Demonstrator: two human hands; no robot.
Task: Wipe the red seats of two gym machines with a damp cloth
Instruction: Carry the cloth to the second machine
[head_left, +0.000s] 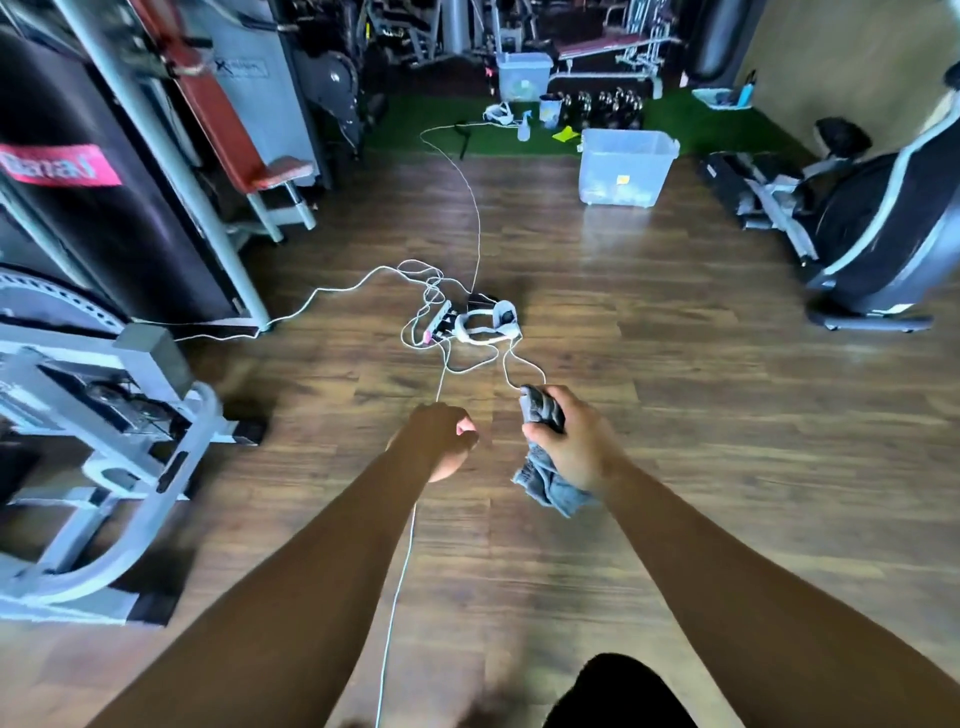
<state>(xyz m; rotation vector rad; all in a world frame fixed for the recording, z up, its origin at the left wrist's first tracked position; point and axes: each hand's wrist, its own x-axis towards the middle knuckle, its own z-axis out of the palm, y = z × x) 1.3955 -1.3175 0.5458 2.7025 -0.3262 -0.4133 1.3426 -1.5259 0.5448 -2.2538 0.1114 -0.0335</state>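
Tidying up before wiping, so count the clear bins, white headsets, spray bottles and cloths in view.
Clear bins: 2
White headsets: 2
Spray bottle: 1
Cloth: 1
Total: 6

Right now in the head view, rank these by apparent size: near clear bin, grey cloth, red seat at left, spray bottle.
1. clear bin
2. grey cloth, though nearness to the camera inflates it
3. red seat
4. spray bottle

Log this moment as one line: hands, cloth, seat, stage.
right hand: grips cloth | left hand: curled, nothing seen in it | red seat: ahead left, untouched | stage: cloth not on seat
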